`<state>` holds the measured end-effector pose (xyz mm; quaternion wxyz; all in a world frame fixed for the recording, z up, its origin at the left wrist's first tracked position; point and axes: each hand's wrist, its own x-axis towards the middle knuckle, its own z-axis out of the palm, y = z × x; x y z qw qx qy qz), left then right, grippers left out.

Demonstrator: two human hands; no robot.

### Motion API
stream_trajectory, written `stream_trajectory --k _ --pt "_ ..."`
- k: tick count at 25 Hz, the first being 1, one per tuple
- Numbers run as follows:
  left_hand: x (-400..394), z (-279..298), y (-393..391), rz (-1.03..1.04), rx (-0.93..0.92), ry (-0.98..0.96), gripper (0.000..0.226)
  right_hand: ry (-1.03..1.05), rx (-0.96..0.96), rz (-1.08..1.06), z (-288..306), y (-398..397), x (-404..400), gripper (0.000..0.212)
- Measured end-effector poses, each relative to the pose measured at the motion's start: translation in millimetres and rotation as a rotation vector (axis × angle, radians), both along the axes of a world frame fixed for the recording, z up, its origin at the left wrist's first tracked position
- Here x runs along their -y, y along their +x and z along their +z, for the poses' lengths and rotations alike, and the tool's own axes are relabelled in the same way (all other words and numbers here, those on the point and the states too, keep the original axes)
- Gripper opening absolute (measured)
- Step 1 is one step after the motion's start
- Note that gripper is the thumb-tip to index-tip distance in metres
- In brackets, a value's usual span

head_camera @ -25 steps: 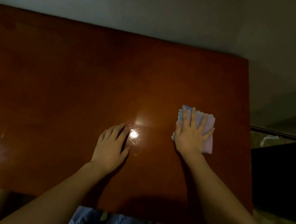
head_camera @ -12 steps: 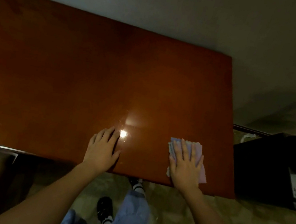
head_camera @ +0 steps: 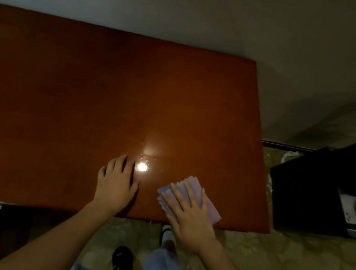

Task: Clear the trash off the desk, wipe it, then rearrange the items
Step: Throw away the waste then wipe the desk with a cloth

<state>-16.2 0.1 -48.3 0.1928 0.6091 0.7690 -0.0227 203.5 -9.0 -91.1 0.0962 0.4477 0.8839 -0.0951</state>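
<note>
A glossy red-brown wooden desk point(head_camera: 85, 96) fills the middle of the head view, with a bright light reflection near its front. A folded pale purple cloth point(head_camera: 206, 200) lies at the desk's front right edge. My right hand point(head_camera: 189, 216) presses flat on the cloth with straight, spread fingers, the palm reaching past the desk's front edge. My left hand point(head_camera: 115, 185) rests flat on the bare desk just left of the reflection, fingers straight.
A dark cabinet or box point(head_camera: 317, 189) stands on the floor right of the desk, holding a pale device point(head_camera: 351, 211). A grey wall runs behind the desk. Below the front edge are my jeans and a black shoe point(head_camera: 121, 263) on a mottled floor.
My right hand has pulled the cloth back from mid-desk to the front right edge and turned it slightly left. My left hand stays flat in nearly the same spot.
</note>
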Motion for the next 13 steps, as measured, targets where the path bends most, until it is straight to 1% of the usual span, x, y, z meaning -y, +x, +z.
stream_trajectory --k 2,4,6,7,8,9,11,13 --pt "-17 2 13 -0.007 0.018 0.015 0.062 -0.049 0.045 -0.169 2 48 -11 0.050" --pt "-31 3 25 0.002 0.053 0.011 0.062 0.015 0.049 -0.352 5 75 -47 0.056" --pt "-42 3 36 -0.015 0.044 -0.006 0.061 -0.049 0.017 -0.569 9 69 -95 0.057" --pt "-47 2 39 -0.023 0.039 -0.007 0.061 -0.053 0.004 -0.643 10 56 -119 0.056" --pt "-53 1 41 -0.022 0.040 0.002 0.061 -0.035 -0.013 -0.644 14 37 -140 0.055" --pt "-59 0 41 -0.012 0.044 0.018 0.061 -0.024 -0.038 -0.581 15 16 -156 0.056" --pt "-75 -2 40 0.012 0.052 0.062 0.060 -0.003 -0.060 -0.361 10 -14 -163 0.057" --pt "-92 -3 40 0.038 0.046 0.085 0.060 0.069 -0.052 -0.093 6 -16 -146 0.058"
